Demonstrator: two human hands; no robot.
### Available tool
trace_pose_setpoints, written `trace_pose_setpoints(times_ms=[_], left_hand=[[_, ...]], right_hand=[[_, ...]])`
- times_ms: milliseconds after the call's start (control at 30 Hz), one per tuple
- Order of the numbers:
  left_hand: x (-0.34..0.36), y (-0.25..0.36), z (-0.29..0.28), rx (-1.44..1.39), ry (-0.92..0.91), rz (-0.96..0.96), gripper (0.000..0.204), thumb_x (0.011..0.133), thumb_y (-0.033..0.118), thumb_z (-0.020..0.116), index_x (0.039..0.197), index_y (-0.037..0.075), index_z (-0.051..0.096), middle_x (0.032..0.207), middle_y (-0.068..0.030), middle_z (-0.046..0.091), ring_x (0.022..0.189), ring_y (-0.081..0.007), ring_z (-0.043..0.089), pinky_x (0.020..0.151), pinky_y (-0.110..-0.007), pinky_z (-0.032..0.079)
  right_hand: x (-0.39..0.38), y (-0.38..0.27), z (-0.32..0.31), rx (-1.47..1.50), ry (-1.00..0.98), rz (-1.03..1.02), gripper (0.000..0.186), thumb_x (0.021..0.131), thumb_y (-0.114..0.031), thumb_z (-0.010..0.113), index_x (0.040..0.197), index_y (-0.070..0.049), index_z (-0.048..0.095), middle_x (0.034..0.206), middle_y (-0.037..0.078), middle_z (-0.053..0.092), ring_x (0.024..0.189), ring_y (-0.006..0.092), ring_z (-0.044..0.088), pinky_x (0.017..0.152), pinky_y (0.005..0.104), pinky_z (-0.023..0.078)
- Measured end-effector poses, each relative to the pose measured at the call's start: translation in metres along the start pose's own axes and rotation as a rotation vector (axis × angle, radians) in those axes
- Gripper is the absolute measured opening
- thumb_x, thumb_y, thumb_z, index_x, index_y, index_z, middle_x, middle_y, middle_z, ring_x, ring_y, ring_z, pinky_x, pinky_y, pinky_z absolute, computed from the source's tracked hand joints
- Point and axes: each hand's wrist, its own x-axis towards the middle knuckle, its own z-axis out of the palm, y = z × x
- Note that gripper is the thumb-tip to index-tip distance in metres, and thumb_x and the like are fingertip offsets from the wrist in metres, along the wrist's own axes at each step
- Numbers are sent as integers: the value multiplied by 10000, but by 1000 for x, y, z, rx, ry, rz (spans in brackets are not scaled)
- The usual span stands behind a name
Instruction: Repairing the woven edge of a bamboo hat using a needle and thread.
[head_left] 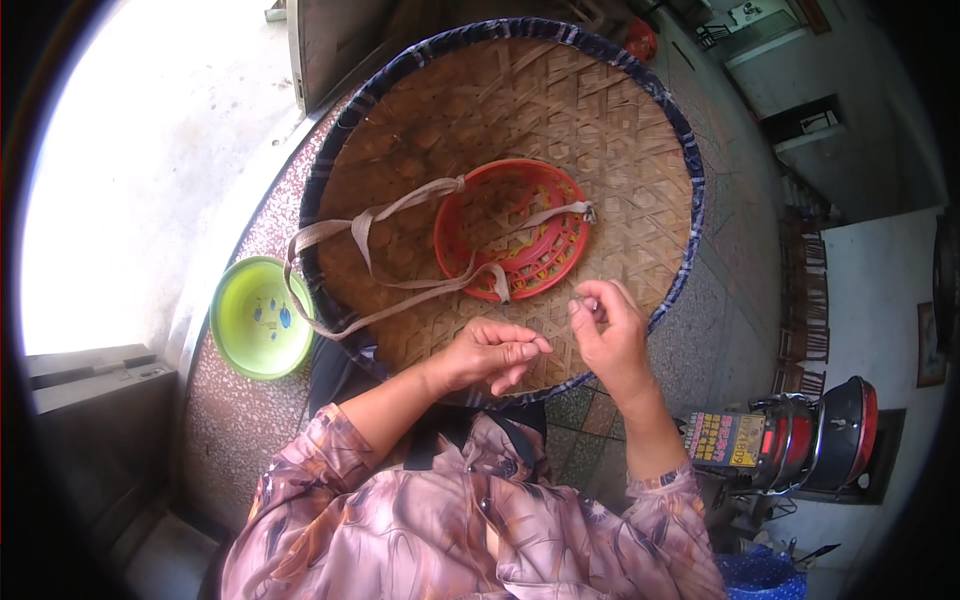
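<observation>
Both my hands are over the near part of a large round woven bamboo tray (610,120), its rim wrapped in dark blue cloth. My left hand (493,354) has its thumb pressed to curled fingers. To its right and a little higher, my right hand (610,322) pinches with thumb and forefinger. Anything in either pinch is too small to make out. Beyond my hands, a red plastic basket (462,262) with openwork sides rests on the tray. A pale fabric strap (327,232) is tied to it and loops left over the tray's rim.
A light green plastic basin (228,318) with a blue pattern stands left of the tray on the speckled floor (215,415). At the right is the rear of a motorcycle (800,440). Wooden chairs (803,300) line the wall behind it. A bright doorway opens at the left.
</observation>
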Motion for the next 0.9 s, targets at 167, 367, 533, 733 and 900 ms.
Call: trace_pose_setpoints(times_ms=[167, 367, 533, 733, 900], left_hand=[[-2, 3, 1, 23, 19, 14, 235, 921, 168, 577, 1077, 1, 631, 651, -41, 598, 489, -85, 545, 427, -195, 392], [2, 1, 0, 26, 45, 60, 208, 919, 165, 581, 1041, 7, 639, 646, -19, 582, 465, -66, 490, 432, -186, 343], [1, -1, 0, 50, 103, 15, 158, 904, 145, 608, 1018, 41, 638, 651, 50, 536, 490, -13, 395, 455, -175, 276], [5, -8, 1, 121, 11, 94, 142, 892, 112, 625, 1022, 61, 599, 674, 84, 516, 537, 13, 382, 475, -166, 260], [4, -8, 0, 105, 141, 67, 128, 897, 116, 612, 1007, 63, 573, 654, 81, 489, 511, -10, 359, 459, -175, 255]], right_hand=[[-18, 12, -11, 227, -202, 55, 252, 812, -18, 625, 1057, 4, 573, 909, 66, 593, 658, 91, 556, 581, 218, 448], [-29, 16, -2, 804, -536, 661, 263, 859, -85, 608, 1098, 18, 571, 905, 65, 621, 673, 85, 587, 554, 208, 462], [-28, 17, -18, 748, -527, 554, 96, 867, -102, 611, 842, -9, 605, 646, -11, 543, 567, 50, 501, 501, 188, 389], [-31, 30, -8, 764, -230, 506, 71, 867, -82, 608, 833, -22, 592, 653, -26, 529, 550, 44, 465, 494, 195, 372], [-35, 32, -4, 709, -208, 433, 72, 863, -78, 616, 821, -25, 593, 645, -33, 529, 545, 36, 461, 495, 189, 368]])
